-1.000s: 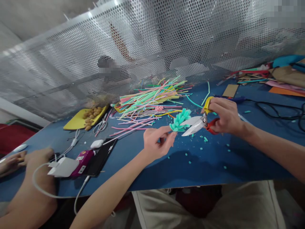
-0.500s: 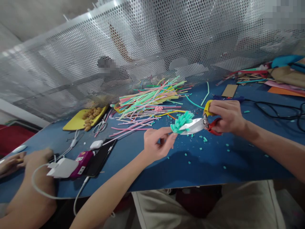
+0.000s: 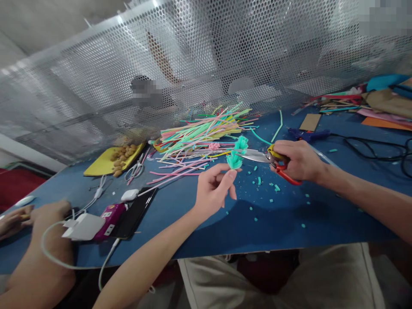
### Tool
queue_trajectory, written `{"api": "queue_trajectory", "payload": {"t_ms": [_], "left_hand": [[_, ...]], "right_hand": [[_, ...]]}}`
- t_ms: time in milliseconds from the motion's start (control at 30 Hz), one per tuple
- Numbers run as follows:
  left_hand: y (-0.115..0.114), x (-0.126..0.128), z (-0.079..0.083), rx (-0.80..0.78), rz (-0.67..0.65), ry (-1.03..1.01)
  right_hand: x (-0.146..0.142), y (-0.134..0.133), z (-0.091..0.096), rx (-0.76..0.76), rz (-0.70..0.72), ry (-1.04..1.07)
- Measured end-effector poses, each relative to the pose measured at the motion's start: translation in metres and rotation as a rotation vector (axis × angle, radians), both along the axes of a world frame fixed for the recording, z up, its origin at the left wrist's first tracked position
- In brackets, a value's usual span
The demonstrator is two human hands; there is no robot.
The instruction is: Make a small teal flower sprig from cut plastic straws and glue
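Between the thumb and fingers of my left hand (image 3: pixel 215 187) is a teal tufted piece (image 3: pixel 237 153), pinched at its lower end and standing nearly upright. It looks like short lengths of fuzzy stem clustered together. My right hand (image 3: pixel 298 158) is closed around the yellow and red handles of a pair of scissors (image 3: pixel 257 156). Their blades point left, with the tips at the teal piece's right side. I cannot tell whether the tips are cutting into it. Teal clippings (image 3: pixel 277 187) lie scattered on the blue table (image 3: pixel 206 240) below.
A heap of pastel fuzzy stems (image 3: pixel 206 128) lies behind my hands. To the left are a black phone (image 3: pixel 137 214), a purple power block (image 3: pixel 111 221) with cables, and a yellow tray (image 3: pixel 99 161) of small brown items. A co-worker's arm (image 3: pixel 48 244) rests far left. A perforated metal screen (image 3: pixel 193 64) stands behind.
My left hand has turned the teal piece from leaning right to more upright, slightly further left. The scissors have moved a little left and up, their blades now closer together.
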State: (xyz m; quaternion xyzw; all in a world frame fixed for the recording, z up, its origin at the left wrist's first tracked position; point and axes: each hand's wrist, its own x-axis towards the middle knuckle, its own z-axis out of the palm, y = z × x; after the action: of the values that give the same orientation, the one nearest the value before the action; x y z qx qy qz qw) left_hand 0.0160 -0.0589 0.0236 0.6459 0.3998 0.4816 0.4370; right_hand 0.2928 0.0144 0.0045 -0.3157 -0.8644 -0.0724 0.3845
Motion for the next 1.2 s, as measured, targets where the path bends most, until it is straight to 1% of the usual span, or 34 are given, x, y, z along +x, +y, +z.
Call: {"api": "queue_trajectory", "payload": {"t_ms": [200, 267, 333, 433, 567, 633, 733, 867, 967, 1067, 1133, 1200], "left_hand": [[0.005, 0.003, 0.003, -0.051, -0.011, -0.054], [0.007, 0.003, 0.003, -0.074, -0.014, -0.076], [0.010, 0.002, 0.002, -0.098, -0.022, -0.089], [0.014, 0.000, 0.000, -0.121, -0.044, -0.099], [0.022, -0.003, -0.004, -0.156, -0.097, -0.150], [0.026, -0.004, -0.006, -0.187, -0.122, -0.189], [0.031, -0.005, -0.007, -0.219, -0.149, -0.242], [0.036, -0.008, -0.007, -0.258, -0.191, -0.274], [0.039, -0.010, -0.009, -0.279, -0.220, -0.252], [0.039, -0.011, -0.011, -0.279, -0.253, -0.222], [0.038, -0.009, -0.011, -0.265, -0.280, -0.227], [0.036, -0.007, -0.011, -0.252, -0.296, -0.257]], "right_hand": [[0.001, 0.002, -0.002, -0.065, 0.021, -0.020], [-0.001, 0.003, -0.003, -0.063, 0.028, 0.008], [-0.002, 0.004, -0.005, -0.059, 0.001, 0.051], [-0.002, 0.009, -0.008, -0.122, -0.123, 0.107], [0.006, 0.024, -0.010, -0.359, -0.343, 0.104], [0.011, 0.032, -0.011, -0.431, -0.464, 0.027], [0.019, 0.041, -0.011, -0.469, -0.624, -0.117], [0.025, 0.046, -0.012, -0.600, -0.734, -0.246], [0.030, 0.051, -0.013, -0.654, -0.751, -0.337], [0.035, 0.055, -0.012, -0.636, -0.736, -0.351], [0.037, 0.055, -0.009, -0.570, -0.662, -0.283], [0.036, 0.052, -0.005, -0.512, -0.506, -0.168]]}}
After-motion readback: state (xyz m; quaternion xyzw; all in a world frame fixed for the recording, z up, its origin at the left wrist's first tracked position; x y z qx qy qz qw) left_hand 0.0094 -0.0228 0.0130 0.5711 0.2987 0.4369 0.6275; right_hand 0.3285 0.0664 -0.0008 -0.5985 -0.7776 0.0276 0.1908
